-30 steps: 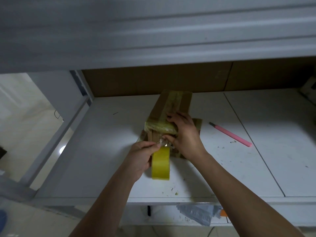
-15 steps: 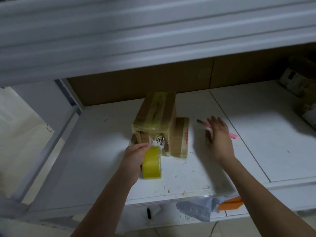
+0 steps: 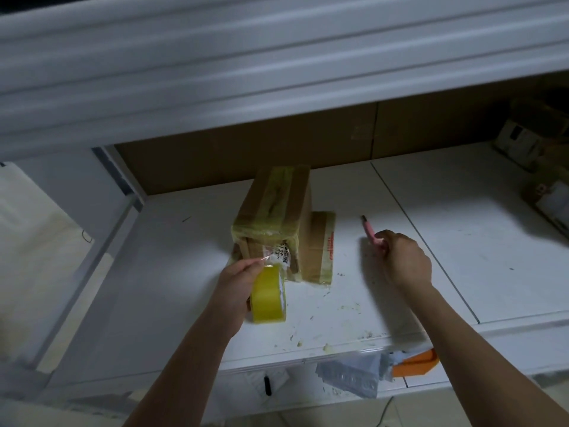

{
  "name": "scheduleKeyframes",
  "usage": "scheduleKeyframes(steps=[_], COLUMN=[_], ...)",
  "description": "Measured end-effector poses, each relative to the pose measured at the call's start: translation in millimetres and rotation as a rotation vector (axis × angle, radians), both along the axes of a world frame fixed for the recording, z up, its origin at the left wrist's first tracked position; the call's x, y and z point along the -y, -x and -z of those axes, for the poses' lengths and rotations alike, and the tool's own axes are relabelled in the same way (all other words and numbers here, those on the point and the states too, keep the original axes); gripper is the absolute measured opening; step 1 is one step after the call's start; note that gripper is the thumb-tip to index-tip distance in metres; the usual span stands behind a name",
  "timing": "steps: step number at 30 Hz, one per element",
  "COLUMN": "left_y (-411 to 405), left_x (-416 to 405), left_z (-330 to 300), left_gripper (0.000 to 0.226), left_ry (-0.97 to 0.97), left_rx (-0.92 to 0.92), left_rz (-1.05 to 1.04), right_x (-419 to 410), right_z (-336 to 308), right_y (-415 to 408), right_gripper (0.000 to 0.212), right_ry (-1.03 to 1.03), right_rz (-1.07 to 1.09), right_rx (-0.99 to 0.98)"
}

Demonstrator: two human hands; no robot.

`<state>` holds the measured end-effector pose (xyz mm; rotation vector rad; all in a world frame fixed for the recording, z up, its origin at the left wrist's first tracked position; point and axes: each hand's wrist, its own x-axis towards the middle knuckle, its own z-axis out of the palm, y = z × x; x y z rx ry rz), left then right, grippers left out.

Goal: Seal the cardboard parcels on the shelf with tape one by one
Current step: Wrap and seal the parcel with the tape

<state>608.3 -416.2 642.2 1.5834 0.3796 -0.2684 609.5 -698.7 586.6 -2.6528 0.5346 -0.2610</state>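
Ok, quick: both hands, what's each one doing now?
Left hand: holding the yellow tape roll, its strip running to the parcel.
Right hand: closed on the pink cutter.

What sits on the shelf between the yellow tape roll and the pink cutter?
In the head view, the low cardboard parcel beside the taped one and bare white shelf with scraps.
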Motion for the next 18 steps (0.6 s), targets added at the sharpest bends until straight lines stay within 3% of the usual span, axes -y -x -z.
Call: scheduleKeyframes(steps=[5,9,11,13,16,18], left_y=[4.2,5.6,6.8,8.4,8.4,6.1], left_x=[0.1,2.0,3.5,3.1,-1.0,-4.9], left_z=[-2.2,-3.2,-3.5,-2.2,-0.9,-2.3], left_gripper=[0.022,0.021,0.018,0.014,0.014,0.014], left_ry=[0.054,0.149,0.179,0.189,0.132,0.067], left_rx=[-0.009,-0.038,-0.054,-0.041,-0.021,0.008], left_rz=[0.031,0.043,0.044,0.043,0.021,0.004], right_x=[-0.6,-9.0,-11.6,-14.6,-24.7,-35.8], right_z=[-6.6,-10.0,-8.2,-5.2,-11.8,-24.4], right_y=[-4.3,2.1,5.0,8.2,17.6,24.4], right_gripper=[0.028,0.026,0.03,0.032,0.024,0.017], right_ry=[-0.055,0.304,0.378,0.216,-0.329,-0.528], right_rz=[-0.081,-0.29,-0.316,-0.291,-0.296,-0.335], right_rx=[-0.165,-0.123,-0.073,0.072,0.337,0.467])
